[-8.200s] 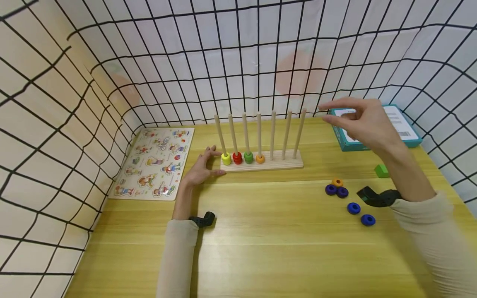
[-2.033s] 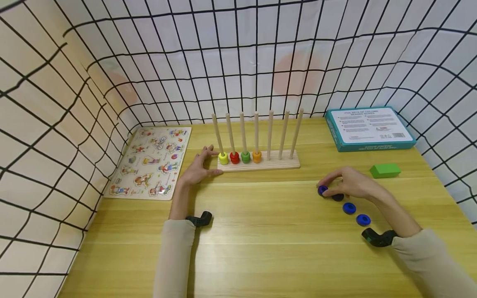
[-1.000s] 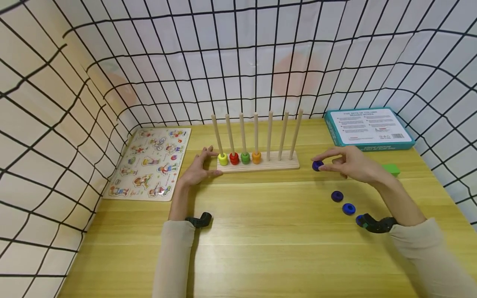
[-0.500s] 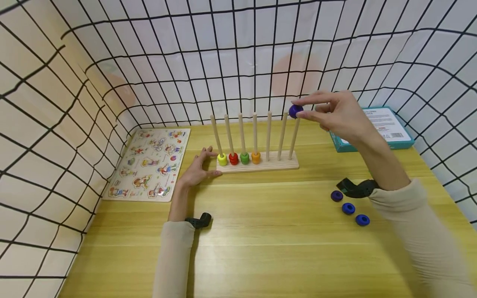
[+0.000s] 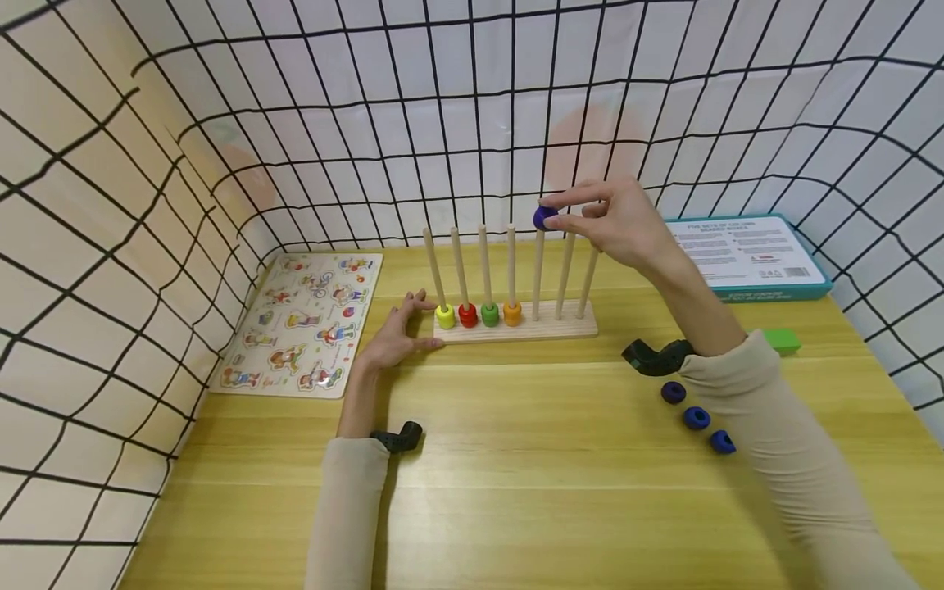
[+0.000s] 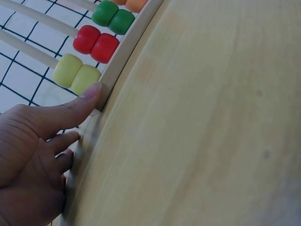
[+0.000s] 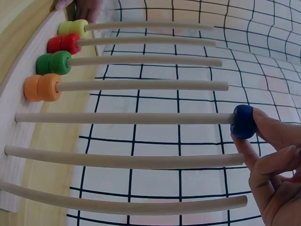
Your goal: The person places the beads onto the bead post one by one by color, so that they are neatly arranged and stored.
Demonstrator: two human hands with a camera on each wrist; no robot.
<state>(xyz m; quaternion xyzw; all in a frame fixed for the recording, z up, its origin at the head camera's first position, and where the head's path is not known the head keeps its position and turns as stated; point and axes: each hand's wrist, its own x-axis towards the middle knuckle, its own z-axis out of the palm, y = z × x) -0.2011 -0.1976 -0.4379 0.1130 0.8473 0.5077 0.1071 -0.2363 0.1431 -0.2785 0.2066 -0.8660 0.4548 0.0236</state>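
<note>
My right hand [image 5: 627, 225] pinches a dark blue-purple bead [image 5: 544, 216] between thumb and index finger. In the right wrist view, the bead [image 7: 243, 121] sits at the tip of the fifth peg [image 7: 141, 118]. The wooden bead stand [image 5: 553, 329] carries a row of upright pegs. Pairs of yellow [image 5: 445, 316], red [image 5: 468, 315], green [image 5: 490, 315] and orange beads [image 5: 512, 314] sit low on the first pegs. My left hand [image 5: 394, 336] holds the stand's left end, its thumb at the front corner and fingers toward the back. In the left wrist view, the thumb [image 6: 70, 110] touches the base beside the yellow beads.
Loose on the table at right lie a dark purple bead [image 5: 673, 392] and two blue beads [image 5: 696, 418]. A green block [image 5: 782, 341] is partly behind the right arm. A teal box [image 5: 767, 254] lies back right, a picture puzzle board [image 5: 295, 328] left. Black grid netting [image 5: 487, 123] surrounds the table.
My right hand picked up a purple bead from the table, lifted it and moved it left to the fifth peg's top. A second orange bead was added earlier. The left hand stayed put.
</note>
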